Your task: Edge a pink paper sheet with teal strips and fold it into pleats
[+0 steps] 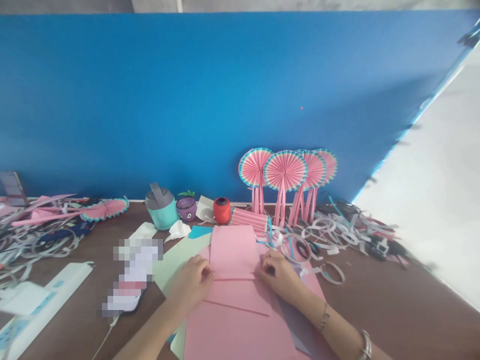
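A pink paper sheet (233, 252) lies on the brown table (375, 305), folded across its middle, with more pink sheets (240, 335) under it. My left hand (193, 285) pinches the fold at its left end, fingers curled. At the fold's right end, my right hand (279, 275) presses and pinches the same sheet. A pleated pink strip (249, 219) lies just behind the sheet.
Several pink pleated paper fans (285, 172) on sticks lean against the blue wall. A teal tape dispenser (162, 207), purple cup (186, 208) and red thread spool (222, 210) stand behind. Paper strips and rings (337, 232) litter right and left. A white tool (41, 300) lies left.
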A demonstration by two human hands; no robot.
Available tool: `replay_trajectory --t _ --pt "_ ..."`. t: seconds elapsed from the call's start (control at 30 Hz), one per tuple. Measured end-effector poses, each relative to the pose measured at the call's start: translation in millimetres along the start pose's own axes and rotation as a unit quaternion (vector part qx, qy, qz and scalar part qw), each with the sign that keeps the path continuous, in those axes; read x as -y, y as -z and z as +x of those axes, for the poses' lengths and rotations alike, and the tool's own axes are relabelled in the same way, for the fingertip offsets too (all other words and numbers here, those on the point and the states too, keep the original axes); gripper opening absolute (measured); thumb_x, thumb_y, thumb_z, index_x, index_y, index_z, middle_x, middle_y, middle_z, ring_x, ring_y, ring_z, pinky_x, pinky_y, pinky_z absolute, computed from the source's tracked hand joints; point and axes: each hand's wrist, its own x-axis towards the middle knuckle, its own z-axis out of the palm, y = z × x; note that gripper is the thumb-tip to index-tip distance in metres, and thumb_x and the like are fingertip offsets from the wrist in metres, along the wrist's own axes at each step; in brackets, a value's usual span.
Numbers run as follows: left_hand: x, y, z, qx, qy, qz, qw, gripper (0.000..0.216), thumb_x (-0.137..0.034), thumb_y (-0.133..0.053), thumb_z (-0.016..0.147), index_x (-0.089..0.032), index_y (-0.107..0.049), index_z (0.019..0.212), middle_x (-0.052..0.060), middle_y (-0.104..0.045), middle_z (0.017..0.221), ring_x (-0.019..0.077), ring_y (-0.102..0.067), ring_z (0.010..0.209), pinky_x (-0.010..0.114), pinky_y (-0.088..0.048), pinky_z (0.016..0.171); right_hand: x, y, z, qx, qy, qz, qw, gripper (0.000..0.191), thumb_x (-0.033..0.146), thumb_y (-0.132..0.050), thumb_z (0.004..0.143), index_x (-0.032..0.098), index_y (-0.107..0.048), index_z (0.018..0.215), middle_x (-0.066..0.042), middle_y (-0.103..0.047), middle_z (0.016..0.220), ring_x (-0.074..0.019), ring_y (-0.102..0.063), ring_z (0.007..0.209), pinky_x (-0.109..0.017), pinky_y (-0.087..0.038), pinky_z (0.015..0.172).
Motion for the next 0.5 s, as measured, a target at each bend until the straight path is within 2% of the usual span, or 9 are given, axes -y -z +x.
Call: replay_trajectory --t 0.5 --pt "-3.9 1.1 2.4 0.014 0.016 0.01 1.0 0.017 -0.022 -0.054 0.086 -0.02 -0.053 0.069 0.003 -0.06 0.091 0.0198 -0.058 0.093 0.03 -0.041 0.079 2.4 2.3 1.5 0.005 -0.028 0.018 0.999 0.028 0.024 -0.069 0.074 0.019 -0.052 0.053 -0.003 -0.059 0.077 -0.0181 -0.056 0.077 -0.03 -0.044 0.072"
